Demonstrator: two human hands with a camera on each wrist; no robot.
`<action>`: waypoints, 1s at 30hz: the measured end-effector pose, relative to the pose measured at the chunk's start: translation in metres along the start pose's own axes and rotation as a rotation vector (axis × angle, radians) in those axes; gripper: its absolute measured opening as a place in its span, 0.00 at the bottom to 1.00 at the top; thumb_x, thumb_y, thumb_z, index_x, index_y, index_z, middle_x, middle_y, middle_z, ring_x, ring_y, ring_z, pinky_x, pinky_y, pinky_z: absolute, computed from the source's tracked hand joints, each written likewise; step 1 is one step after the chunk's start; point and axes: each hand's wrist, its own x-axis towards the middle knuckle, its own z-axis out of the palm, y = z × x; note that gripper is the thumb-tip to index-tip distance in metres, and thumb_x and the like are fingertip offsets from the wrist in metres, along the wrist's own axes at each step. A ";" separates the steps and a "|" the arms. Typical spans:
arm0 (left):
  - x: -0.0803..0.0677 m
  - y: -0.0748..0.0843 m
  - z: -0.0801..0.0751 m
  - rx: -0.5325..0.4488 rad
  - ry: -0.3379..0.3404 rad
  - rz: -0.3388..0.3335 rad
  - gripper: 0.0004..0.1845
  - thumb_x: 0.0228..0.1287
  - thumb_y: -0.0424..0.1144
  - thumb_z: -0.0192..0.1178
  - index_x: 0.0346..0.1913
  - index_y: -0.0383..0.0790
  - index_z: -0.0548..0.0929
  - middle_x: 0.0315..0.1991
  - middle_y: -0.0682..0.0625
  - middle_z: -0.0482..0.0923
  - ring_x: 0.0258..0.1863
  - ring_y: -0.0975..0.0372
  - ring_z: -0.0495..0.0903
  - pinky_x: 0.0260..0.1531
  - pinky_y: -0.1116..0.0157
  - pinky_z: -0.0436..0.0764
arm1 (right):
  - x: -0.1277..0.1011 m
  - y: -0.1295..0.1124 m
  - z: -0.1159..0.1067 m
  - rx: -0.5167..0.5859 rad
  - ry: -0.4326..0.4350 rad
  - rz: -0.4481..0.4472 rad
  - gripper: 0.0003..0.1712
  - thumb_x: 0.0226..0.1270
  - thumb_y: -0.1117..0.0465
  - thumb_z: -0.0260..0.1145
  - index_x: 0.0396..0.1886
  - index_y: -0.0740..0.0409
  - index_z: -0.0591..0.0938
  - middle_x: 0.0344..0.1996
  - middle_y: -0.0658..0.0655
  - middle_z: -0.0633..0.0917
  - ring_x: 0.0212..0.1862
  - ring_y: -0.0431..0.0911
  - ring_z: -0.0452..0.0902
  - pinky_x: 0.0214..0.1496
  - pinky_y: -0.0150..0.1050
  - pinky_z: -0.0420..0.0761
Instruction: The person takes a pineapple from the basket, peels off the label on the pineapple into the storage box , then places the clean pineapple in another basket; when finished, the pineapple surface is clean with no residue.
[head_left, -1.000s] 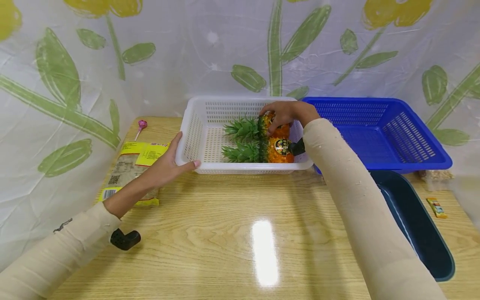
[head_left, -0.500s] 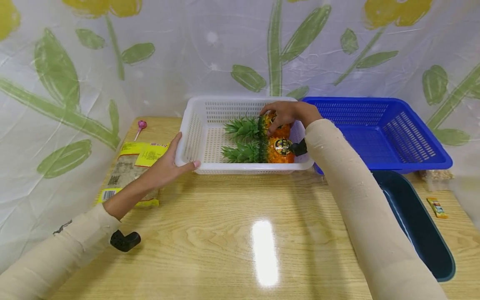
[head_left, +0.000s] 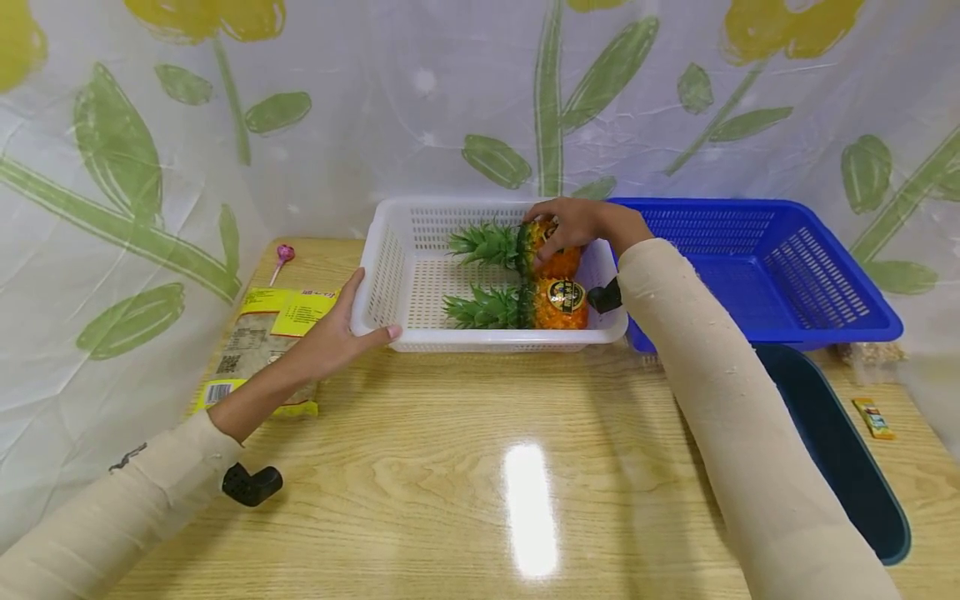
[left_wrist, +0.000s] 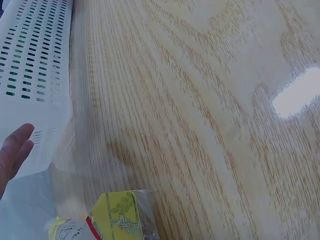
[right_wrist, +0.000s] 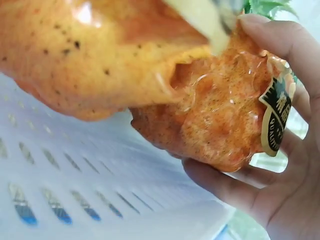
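Orange pineapples (head_left: pixel 555 302) with green crowns, a white basket (head_left: pixel 382 275), a blue basket (head_left: pixel 810 258).

**Where everything sits on your table**

Your white basket (head_left: pixel 390 267) stands at the far middle of the table (head_left: pixel 450 467), with two pineapples inside it toward its right end: one (head_left: pixel 517 305) near you, the other (head_left: pixel 525 246) behind it under your right hand (head_left: pixel 573 223). Your left hand (head_left: pixel 333 333) rests on the basket's near left corner. Left of it lies a packet (head_left: pixel 262 333), a lollipop (head_left: pixel 283 252) beyond. Right of the basket sits a second basket (head_left: pixel 780 275), a tub (head_left: pixel 847 467) before it.
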 end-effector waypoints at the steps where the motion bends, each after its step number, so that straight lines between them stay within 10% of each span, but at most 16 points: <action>1: 0.000 0.000 0.000 0.000 0.001 0.002 0.60 0.68 0.52 0.64 0.79 0.52 0.23 0.79 0.35 0.48 0.73 0.41 0.63 0.69 0.39 0.62 | 0.000 0.000 -0.001 0.003 0.005 0.000 0.48 0.65 0.49 0.72 0.80 0.48 0.58 0.77 0.64 0.59 0.77 0.61 0.54 0.73 0.60 0.63; 30: 0.007 -0.001 -0.003 0.032 -0.004 -0.018 0.61 0.68 0.54 0.63 0.79 0.52 0.22 0.79 0.34 0.46 0.73 0.39 0.61 0.69 0.38 0.62 | -0.037 -0.033 -0.031 -0.081 0.139 -0.105 0.50 0.60 0.41 0.73 0.79 0.47 0.62 0.74 0.63 0.65 0.75 0.60 0.59 0.72 0.60 0.63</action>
